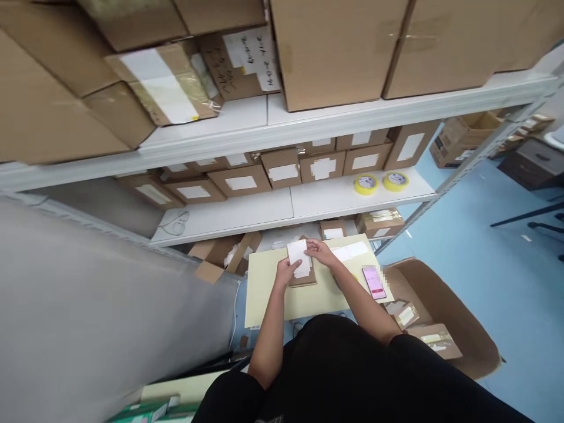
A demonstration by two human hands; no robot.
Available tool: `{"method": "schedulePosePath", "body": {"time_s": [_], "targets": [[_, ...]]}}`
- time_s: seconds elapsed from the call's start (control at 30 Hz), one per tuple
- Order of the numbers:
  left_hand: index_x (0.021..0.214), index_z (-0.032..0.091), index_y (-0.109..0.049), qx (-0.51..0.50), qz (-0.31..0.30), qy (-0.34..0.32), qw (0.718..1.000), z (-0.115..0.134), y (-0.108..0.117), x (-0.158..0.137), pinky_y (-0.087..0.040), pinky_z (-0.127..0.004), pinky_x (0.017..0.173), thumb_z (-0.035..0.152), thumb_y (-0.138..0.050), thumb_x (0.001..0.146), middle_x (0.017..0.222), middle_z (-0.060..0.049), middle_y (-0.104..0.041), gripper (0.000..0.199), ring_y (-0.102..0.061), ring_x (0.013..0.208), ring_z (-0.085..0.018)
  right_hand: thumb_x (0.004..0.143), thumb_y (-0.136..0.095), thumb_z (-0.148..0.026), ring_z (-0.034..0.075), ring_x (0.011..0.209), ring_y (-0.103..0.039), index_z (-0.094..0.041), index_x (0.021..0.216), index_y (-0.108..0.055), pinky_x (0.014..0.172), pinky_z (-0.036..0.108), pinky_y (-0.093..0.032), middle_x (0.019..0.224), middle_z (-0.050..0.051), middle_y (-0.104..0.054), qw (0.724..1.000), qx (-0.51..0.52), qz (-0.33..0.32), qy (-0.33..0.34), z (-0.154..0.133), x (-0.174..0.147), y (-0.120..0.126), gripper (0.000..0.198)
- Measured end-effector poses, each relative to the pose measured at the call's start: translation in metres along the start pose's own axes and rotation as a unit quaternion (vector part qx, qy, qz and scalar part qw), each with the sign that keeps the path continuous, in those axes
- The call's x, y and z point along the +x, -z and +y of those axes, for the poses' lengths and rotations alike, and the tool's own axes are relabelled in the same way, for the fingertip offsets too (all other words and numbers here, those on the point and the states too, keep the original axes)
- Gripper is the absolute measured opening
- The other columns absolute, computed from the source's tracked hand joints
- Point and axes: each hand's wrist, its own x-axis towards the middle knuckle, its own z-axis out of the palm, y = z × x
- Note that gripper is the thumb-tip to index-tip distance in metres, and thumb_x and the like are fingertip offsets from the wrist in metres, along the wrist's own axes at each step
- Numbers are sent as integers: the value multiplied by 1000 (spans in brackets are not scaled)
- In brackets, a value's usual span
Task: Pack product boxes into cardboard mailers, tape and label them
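Observation:
My left hand (286, 273) grips a white paper label (297, 251) at its lower left, thumb lying on its face. The fingers of my right hand (320, 251) pinch the same label along its right edge. Beneath both hands a small cardboard box (304, 281) lies on the pale yellow table (267, 294), with white paper on part of its top. Right of my right hand is a white paper strip (351, 251). A phone with a pink screen (373, 282) lies near the table's right edge. Something yellow beside my right forearm is mostly hidden.
Ahead stands a white shelf rack (247, 214) with labelled cardboard boxes. Two yellow tape rolls (366, 184) sit on its middle shelf. An open box (215, 252) is left of the table. At right, a large carton (467, 329) holds smaller taped boxes. A grey wall (110, 294) bounds the left.

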Motion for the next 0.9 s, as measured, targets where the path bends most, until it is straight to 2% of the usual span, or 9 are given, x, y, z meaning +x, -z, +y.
{"method": "schedulePosePath", "body": {"time_s": [0.1, 0.2, 0.33, 0.47, 0.9], "targets": [[96, 10, -82, -67, 104, -11, 992, 5, 14, -12, -61, -39, 83, 59, -96, 56, 100, -16, -82, 64, -77, 90, -29, 73, -87, -48, 18, 75, -71, -22, 94, -77, 67, 28, -51, 88, 4, -78, 999, -31, 11, -39, 9, -14, -25, 35], [97, 10, -81, -89, 144, -24, 985, 15, 16, -20, -61, -40, 85, 60, -94, 61, 104, -17, -82, 63, -77, 96, -31, 77, -83, -53, 18, 76, -73, -21, 89, -76, 65, 27, -50, 90, 5, -80, 998, -32, -15, -61, 12, -34, -37, 35], [100, 10, -81, -98, 134, -29, 986, 29, 14, -26, -61, -41, 86, 57, -94, 63, 109, -18, -81, 62, -76, 99, -32, 78, -83, -54, 18, 75, -72, -22, 90, -75, 67, 29, -50, 91, 5, -80, 999, -13, -2, -36, 8, -51, -44, 34], [99, 9, -81, -97, 115, -25, 988, 37, 12, -28, -60, -41, 85, 56, -96, 60, 110, -18, -81, 63, -76, 99, -32, 80, -81, -55, 18, 72, -71, -22, 85, -75, 68, 31, -50, 87, 5, -80, 1000, -5, 14, -19, 1, -55, -47, 34], [97, 10, -81, -83, 109, -35, 990, 36, 8, -28, -59, -38, 81, 62, -94, 60, 107, -18, -81, 66, -76, 93, -30, 79, -82, -60, 19, 73, -70, -23, 84, -75, 71, 33, -52, 85, 6, -80, 1000, -10, 3, -21, -6, -57, -43, 38]]}}
